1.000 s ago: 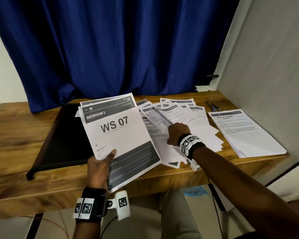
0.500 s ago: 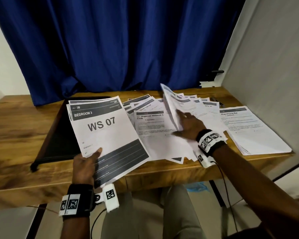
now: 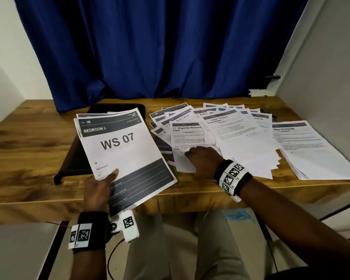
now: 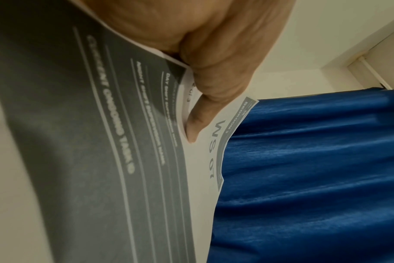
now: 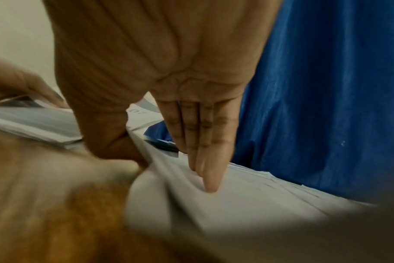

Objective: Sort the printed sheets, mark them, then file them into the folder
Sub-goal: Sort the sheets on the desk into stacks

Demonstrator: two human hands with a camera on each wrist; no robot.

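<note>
My left hand holds a stack of cover sheets headed "BEDROOM 3, WS 07" above the table's front edge, thumb on top and fingers hidden beneath. A black folder lies flat under and behind that stack. Several printed task sheets are fanned out across the middle of the table. My right hand lies on the "Organize Network Coils" sheet. In the right wrist view its straight fingers press on top and the thumb tucks under the paper's raised edge, pinching it.
A separate neat pile topped "Wipe Drying Mat" sits at the table's right end. A dark pen-like object lies behind the fan. The blue curtain hangs right behind the wooden table; a grey panel closes off the right side.
Half a second ago my right hand had a sheet lifted upright over the fan. That sheet now lies flat to the right, and the hand has come back left onto the "Organize Network Coils" sheet.
</note>
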